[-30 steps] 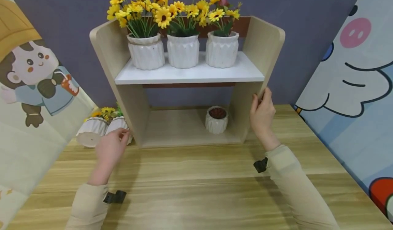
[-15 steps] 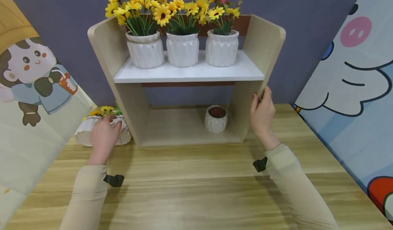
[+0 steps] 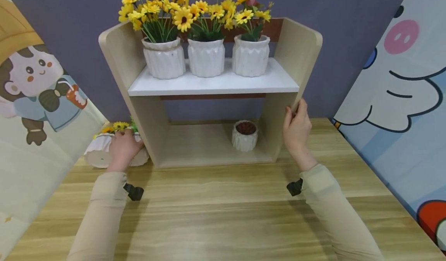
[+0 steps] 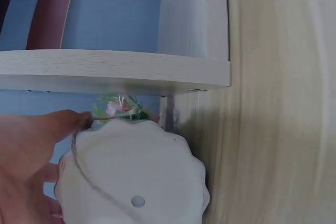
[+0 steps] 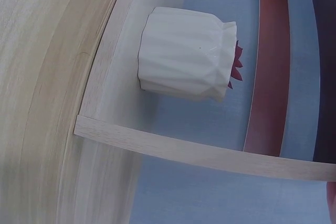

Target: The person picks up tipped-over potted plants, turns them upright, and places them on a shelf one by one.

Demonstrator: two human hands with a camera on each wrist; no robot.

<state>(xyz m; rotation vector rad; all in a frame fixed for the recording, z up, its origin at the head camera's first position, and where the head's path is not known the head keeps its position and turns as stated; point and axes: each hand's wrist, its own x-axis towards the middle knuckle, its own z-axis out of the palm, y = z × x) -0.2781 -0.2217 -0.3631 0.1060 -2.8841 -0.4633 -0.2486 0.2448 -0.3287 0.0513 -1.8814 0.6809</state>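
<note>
1. While working across the wooden table (image 3: 223, 218), beside the shelf (image 3: 297, 44), seems to be at the step of taking up a lying pot (image 4: 131, 169) just left of that shelf.
2. Calls next, by judgement, for a secure hold, then a lift clear of the shelf's left side.
3. Grips the shelf's right side with the right hand (image 3: 297, 131), thumb and fingers wrapped round its front edge.
4. Straddles the lying pot with the left hand (image 3: 123, 148), spread about as wide as the pot and curled round it; cannot tell how tightly.
5. Leaves little finger room between the shelf's left side and an outer pot (image 3: 96, 152), also lying down.
6. Shows three upright pots (image 3: 206, 59) on the shelf's upper board, a smaller pot (image 3: 244, 141) on its lower one, near the right side.
7. Includes yellow flowers (image 3: 120, 126) left of the shelf, plus loose twine (image 4: 93, 186) across the lying pot's base, liable to snag.
</note>
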